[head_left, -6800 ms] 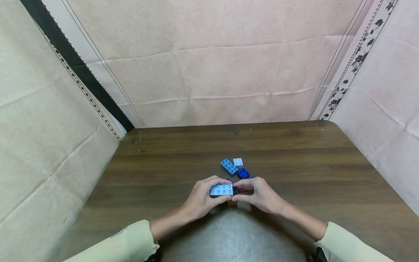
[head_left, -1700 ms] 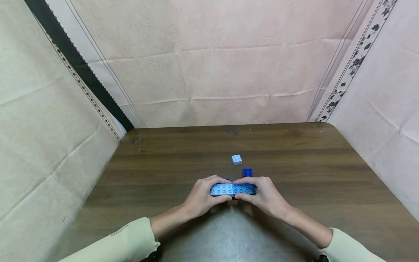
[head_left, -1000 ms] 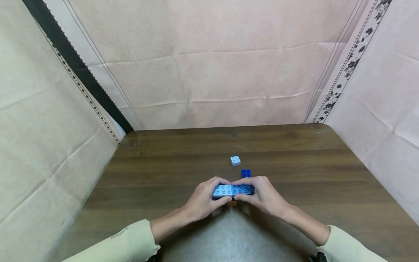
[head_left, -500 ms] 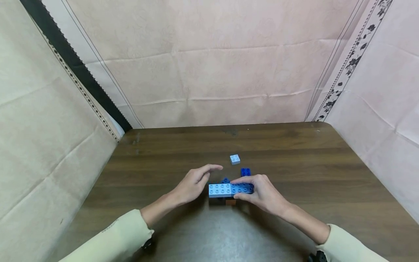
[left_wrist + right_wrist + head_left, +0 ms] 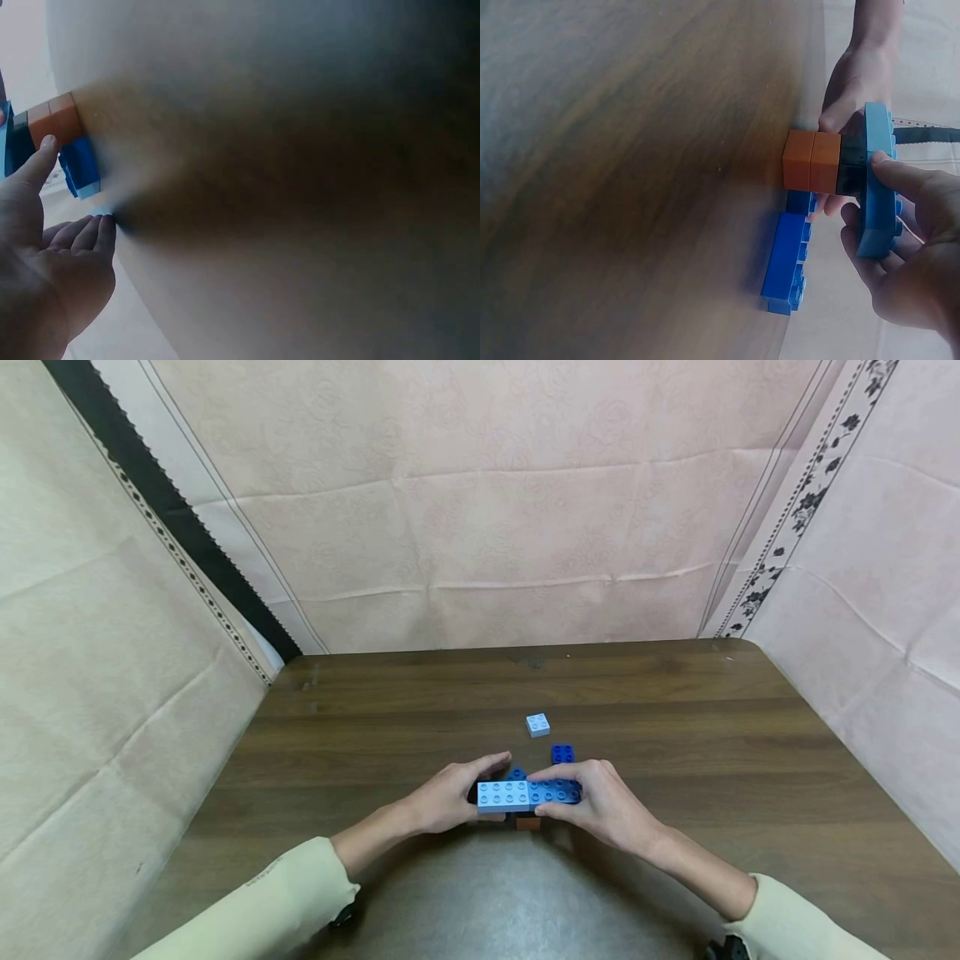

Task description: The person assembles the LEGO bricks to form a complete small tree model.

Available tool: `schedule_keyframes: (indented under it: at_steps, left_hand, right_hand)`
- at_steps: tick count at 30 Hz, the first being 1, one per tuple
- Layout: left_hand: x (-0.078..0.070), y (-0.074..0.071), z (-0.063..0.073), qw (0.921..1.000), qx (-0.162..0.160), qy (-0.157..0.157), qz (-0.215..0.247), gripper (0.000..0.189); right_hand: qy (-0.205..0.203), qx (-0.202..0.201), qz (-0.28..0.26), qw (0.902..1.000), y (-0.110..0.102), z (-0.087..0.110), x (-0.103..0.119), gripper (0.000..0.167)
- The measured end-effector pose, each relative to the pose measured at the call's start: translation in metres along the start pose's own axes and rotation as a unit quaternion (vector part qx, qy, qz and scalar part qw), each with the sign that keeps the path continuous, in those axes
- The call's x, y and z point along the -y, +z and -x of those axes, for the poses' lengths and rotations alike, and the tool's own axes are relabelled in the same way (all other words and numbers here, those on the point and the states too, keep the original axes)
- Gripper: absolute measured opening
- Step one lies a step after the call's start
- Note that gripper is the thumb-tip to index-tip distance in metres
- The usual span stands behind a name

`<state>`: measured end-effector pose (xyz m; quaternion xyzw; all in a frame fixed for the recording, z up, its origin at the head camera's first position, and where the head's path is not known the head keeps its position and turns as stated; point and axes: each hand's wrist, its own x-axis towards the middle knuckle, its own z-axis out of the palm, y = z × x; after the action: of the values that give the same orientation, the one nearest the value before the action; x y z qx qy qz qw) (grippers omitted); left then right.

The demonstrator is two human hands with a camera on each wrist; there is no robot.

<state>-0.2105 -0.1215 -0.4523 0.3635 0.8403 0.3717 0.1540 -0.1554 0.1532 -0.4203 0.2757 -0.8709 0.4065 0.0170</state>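
A light blue toy brick [image 5: 502, 796] and a mid-blue brick [image 5: 555, 791] lie end to end on top of a stack. Beneath them in the right wrist view come a dark brick [image 5: 850, 166] and two orange-brown bricks [image 5: 811, 160] at the base. My right hand [image 5: 606, 802] pinches the mid-blue brick between thumb and fingers at its long sides. My left hand [image 5: 444, 797] is spread around the left end of the stack, fingers behind it, thumb low in front under the light blue brick. In the left wrist view its fingers [image 5: 84, 231] look straight.
Behind the stack a blue brick [image 5: 517, 773] shows partly. Farther back lie a dark blue brick [image 5: 562, 753] and a small light blue brick [image 5: 537, 725]. Pale cloth [image 5: 525, 527] hangs behind the wooden table [image 5: 390, 710].
The mid-blue brick went from the table onto the stack beside the light blue one. My left hand let go of the light blue brick, drew back left, then came in lower around the stack.
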Motion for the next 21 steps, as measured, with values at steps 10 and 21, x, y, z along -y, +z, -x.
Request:
schedule_keyframes:
  at_steps: [10,21]
  left_hand:
    - [-0.0006,0.0085,-0.0016,0.9982,-0.007,0.009,-0.058,0.082]
    - [0.0004,0.0077,-0.0014,0.9967,-0.013,0.013,-0.079,0.074]
  right_hand:
    - [0.001,0.002,-0.003,1.0,-0.0002,0.0003,0.0001,0.033]
    - [-0.002,0.0,0.007,1.0,-0.0004,-0.0001,0.0007,0.033]
